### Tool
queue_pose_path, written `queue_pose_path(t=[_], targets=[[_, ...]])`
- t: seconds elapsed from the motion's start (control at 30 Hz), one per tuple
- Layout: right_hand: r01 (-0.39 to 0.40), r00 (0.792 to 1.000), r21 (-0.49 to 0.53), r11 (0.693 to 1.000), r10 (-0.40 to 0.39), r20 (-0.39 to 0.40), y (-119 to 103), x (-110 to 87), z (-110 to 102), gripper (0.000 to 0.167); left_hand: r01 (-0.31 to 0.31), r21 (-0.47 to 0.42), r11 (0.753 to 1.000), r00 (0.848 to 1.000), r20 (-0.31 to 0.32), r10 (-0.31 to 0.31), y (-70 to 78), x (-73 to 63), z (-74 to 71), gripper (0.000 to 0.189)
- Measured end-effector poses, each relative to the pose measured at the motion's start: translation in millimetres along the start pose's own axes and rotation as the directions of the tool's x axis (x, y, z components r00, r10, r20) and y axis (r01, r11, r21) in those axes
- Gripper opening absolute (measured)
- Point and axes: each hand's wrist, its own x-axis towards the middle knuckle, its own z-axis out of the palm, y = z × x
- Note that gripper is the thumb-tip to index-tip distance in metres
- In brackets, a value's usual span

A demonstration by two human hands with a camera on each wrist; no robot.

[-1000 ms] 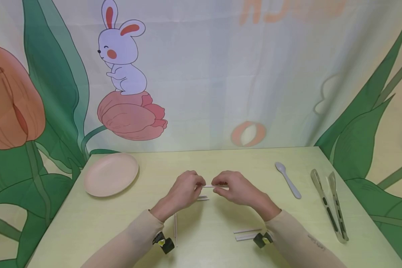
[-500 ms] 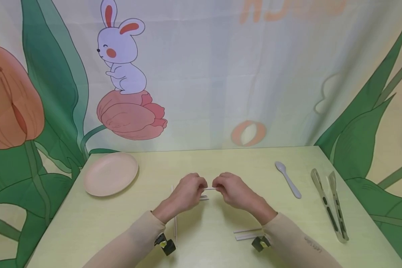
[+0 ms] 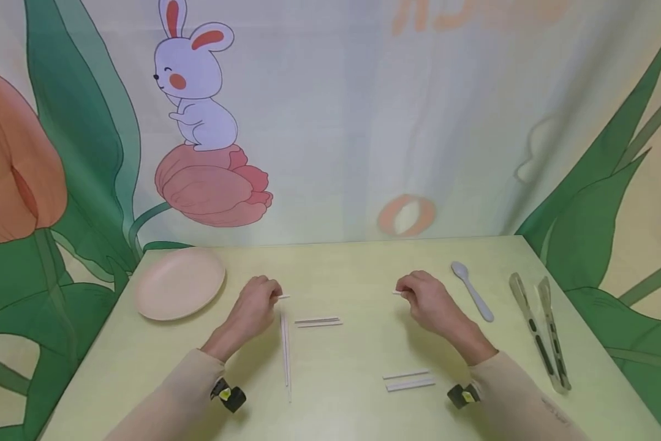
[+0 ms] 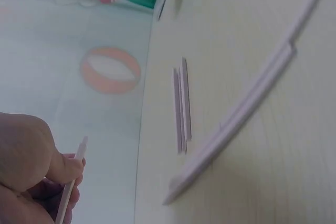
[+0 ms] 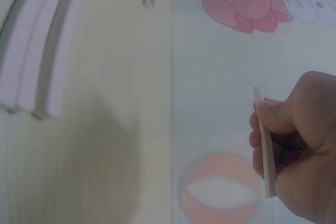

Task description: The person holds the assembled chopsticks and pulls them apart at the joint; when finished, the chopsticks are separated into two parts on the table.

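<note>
Off-white and slender, the left-hand stick (image 4: 67, 192) is pinched in the left hand (image 3: 255, 306), between thumb and curled fingers. From where I stand, the right hand (image 3: 432, 303) matches it: its fingers and thumb clamp the right-hand stick (image 5: 267, 156). Both hands are above mid-table, well apart, left and right of the frame's center.

Surfaces: the table (image 3: 347, 373) is smooth, pale yellow, faintly grained. A printed fabric backdrop (image 3: 319, 128) falls in soft folds behind it, bearing a rabbit on a tulip.

Loose parts: at frame center lie short center sticks (image 4: 186, 103), side by side. Left of these, long sticks (image 4: 228, 128) run toward the lower edge. A lower-right group (image 3: 410, 385) lies near the right sleeve (image 3: 517, 398).

View differences: the head view alone takes in the round, shallow, matte pinkish plate (image 3: 180, 283) at left, together with the gray spoon (image 3: 476, 297) and slim tongs (image 3: 531, 324) at full length at right. It shows little more than the tips of the held sticks. The right wrist view exposes both ends of its stick, plus square-cut ends on the lower-right group. The left wrist view reveals the long sticks' staggered upper ends.
</note>
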Motion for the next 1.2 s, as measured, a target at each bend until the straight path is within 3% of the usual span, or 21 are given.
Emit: queue_pose_path(t=[0.17,0.37,0.87,1.2], targets=[[0.075,0.995,0.044,0.996,-0.077,0.057,-1,2.3,3,0.011,-0.07,-0.056,0.996,0.998,0.004,0.07,9.6,2.1,0.0,0.01],[0.09,0.995,0.036,0.995,-0.091,0.031,-8,2.2,7,0.014,-0.055,-0.045,0.997,0.998,-0.014,0.054,19.9,3.3,2.3,0.009],[0.087,0.994,0.052,0.995,-0.09,0.061,-15,3.0,6,0.011,-0.048,-0.078,0.996,0.998,0.043,0.051,24.1,4.6,7.5,0.012],[0.084,0.994,0.049,0.995,-0.087,0.068,-17,2.1,4,0.011,-0.061,-0.083,0.995,0.997,0.031,0.064,27.6,7.7,10.5,0.01]])
